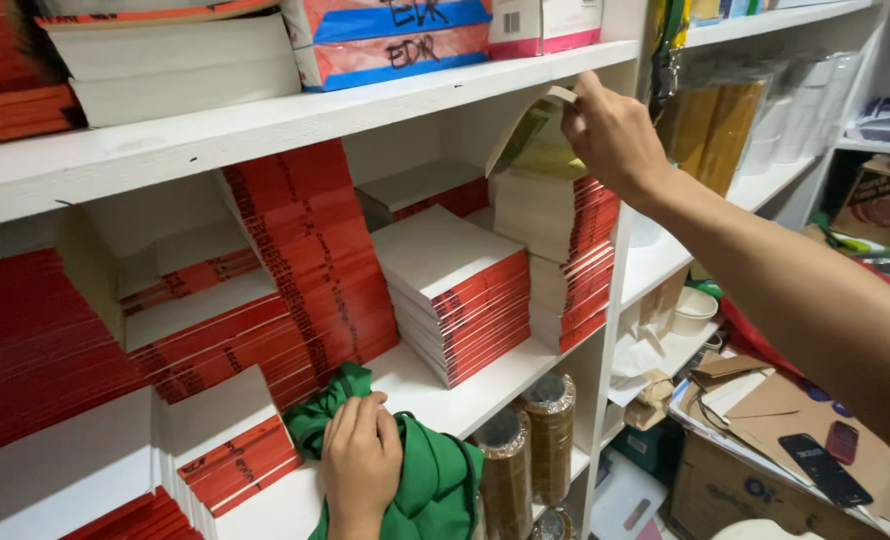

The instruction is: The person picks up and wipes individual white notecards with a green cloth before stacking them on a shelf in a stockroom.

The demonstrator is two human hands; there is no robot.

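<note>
Two hands, one green cloth, two phones, three tape rolls.

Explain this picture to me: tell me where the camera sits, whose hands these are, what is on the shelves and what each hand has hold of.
There is no machine here: a person wears one camera on the head, looking down at their own two bare hands. The left hand presses on a green cloth lying on the white shelf. The right hand reaches up and pinches the cover of the top book on a tall stack, lifting it open. Around them stand more stacks of red-spined books, some leaning. Below the shelf are rolls of brown tape. At lower right a cardboard box carries two phones.
</note>
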